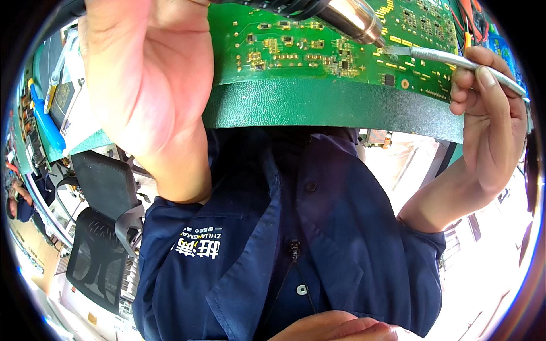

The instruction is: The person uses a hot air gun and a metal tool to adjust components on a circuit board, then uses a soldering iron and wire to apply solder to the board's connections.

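Note:
A green circuit board (310, 51) with many small soldered parts lies at the top of the view. My left hand (151, 74) is raised at the upper left, palm showing, its fingers cut off by the top edge. It grips a hot-air gun (352, 20) with a black body and a metal nozzle, which points down right at the board. In my right hand (489, 96) a slim silver craft knife (443, 56) is pinched between thumb and fingers. Its flat blade meets the board beside the nozzle tip, where a small part is hard to make out.
The green bench edge (335, 105) curves below the board. At the left lie a blue-handled tool (48, 122) and a clear slender tool (61, 65). Red and black leads (469, 20) sit at the upper right. A black mesh chair (99, 250) stands at the lower left.

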The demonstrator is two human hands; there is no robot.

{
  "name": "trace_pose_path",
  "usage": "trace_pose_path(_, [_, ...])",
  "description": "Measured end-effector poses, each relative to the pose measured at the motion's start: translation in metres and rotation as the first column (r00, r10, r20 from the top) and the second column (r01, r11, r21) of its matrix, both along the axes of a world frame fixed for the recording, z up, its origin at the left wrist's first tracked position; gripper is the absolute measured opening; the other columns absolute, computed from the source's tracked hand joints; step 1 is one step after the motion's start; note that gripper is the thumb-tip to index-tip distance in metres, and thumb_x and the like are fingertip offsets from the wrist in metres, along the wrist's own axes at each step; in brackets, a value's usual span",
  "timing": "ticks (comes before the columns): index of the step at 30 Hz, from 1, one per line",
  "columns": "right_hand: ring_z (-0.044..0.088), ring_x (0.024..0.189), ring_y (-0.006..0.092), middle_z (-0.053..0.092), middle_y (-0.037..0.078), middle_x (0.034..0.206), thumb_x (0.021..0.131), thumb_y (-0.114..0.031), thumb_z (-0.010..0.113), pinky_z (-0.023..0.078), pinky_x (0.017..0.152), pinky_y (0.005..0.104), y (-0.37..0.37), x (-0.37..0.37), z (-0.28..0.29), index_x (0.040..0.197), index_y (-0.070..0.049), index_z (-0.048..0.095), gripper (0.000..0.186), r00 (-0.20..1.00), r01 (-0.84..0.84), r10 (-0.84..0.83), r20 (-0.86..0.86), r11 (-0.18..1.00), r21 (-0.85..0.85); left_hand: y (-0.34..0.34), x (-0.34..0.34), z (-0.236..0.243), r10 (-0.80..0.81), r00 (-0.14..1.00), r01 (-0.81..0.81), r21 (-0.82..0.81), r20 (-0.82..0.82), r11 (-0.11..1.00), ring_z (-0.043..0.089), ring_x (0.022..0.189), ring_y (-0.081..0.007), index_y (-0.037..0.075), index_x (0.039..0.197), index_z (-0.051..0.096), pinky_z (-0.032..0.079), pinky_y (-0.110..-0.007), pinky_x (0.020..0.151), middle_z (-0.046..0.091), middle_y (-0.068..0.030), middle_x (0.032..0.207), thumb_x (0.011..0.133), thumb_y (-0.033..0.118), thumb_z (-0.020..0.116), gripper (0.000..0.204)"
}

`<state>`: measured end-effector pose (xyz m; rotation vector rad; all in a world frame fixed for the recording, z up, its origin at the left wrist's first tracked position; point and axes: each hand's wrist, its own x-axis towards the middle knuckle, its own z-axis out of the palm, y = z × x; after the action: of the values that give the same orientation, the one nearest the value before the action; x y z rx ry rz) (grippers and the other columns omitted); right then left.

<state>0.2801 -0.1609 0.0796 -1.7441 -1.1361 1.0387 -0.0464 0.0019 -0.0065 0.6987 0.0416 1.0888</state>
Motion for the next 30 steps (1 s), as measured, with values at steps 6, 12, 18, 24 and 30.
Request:
trace_pose_path(6, [0.064, 0.08, 0.0137, 0.068, 0.015, 0.095, 0.101, -0.007, 0.043, 0.053, 0.071, 0.0218, -0.008, 0.001, -0.003, 0.126, 0.009, 0.055, 0.032, 0.997, 0.031, -0.029, -0.072, 0.999, 0.022, -0.01, 0.012, 0.007, 0.211, 0.973, -0.212, -0.003, -0.09, 0.977, 0.062, 0.11, -0.0202, 0.008, 0.128, 0.059, 0.05, -0.033, 0.09, 0.064, -0.0111, 0.127, 0.098, 0.03, 0.058, 0.038])
trace_pose_path(12, [0.069, 0.083, 0.0179, 0.069, 0.018, 0.098, 0.101, -0.006, 0.043, 0.056, 0.071, 0.023, -0.011, -0.04, -0.001, 0.127, 0.01, 0.054, 0.033, 1.0, 0.018, -0.018, -0.002, 0.995, 0.101, -0.004, 0.0, 0.005, 0.042, 0.998, -0.043, -0.01, -0.049, 0.999, 0.063, 0.103, -0.0179, 0.008, 0.125, 0.061, 0.05, -0.028, 0.082, 0.065, -0.0102, 0.124, 0.097, 0.03, 0.06, 0.036])
trace_pose_path(18, [0.069, 0.081, 0.0175, 0.07, 0.017, 0.097, 0.098, -0.004, 0.048, 0.052, 0.064, 0.0217, -0.023, -0.039, -0.005, 0.126, 0.007, 0.058, 0.032, 0.997, -0.009, 0.001, 0.071, 0.994, 0.112, -0.011, 0.014, 0.007, 0.305, 0.939, -0.312, -0.018, -0.16, 0.95, 0.064, 0.099, -0.0173, 0.009, 0.123, 0.063, 0.05, -0.029, 0.081, 0.066, -0.0097, 0.122, 0.096, 0.031, 0.061, 0.036])
trace_pose_path(24, [0.064, 0.077, 0.0114, 0.07, 0.013, 0.09, 0.089, 0.002, 0.061, 0.041, 0.058, 0.0188, -0.025, -0.065, 0.007, 0.112, 0.006, 0.068, 0.024, 0.907, 0.103, -0.113, 0.406, 0.994, 0.048, 0.011, -0.017, -0.014, -0.072, 0.997, 0.071, 0.023, 0.024, 0.997, 0.062, 0.111, -0.026, 0.005, 0.126, 0.06, 0.048, -0.041, 0.096, 0.065, -0.0124, 0.121, 0.095, 0.035, 0.061, 0.043])
trace_pose_path(30, [0.064, 0.081, 0.0135, 0.066, 0.011, 0.086, 0.088, 0.009, 0.062, 0.048, 0.074, 0.0207, -0.027, -0.083, 0.005, 0.111, 0.006, 0.068, 0.024, 0.881, -0.055, -0.038, 0.472, 0.982, 0.181, 0.005, -0.016, -0.013, -0.045, 0.998, 0.043, 0.041, 0.054, 0.998, 0.06, 0.115, -0.0291, 0.003, 0.128, 0.056, 0.047, -0.045, 0.1, 0.064, -0.014, 0.121, 0.095, 0.036, 0.06, 0.046])
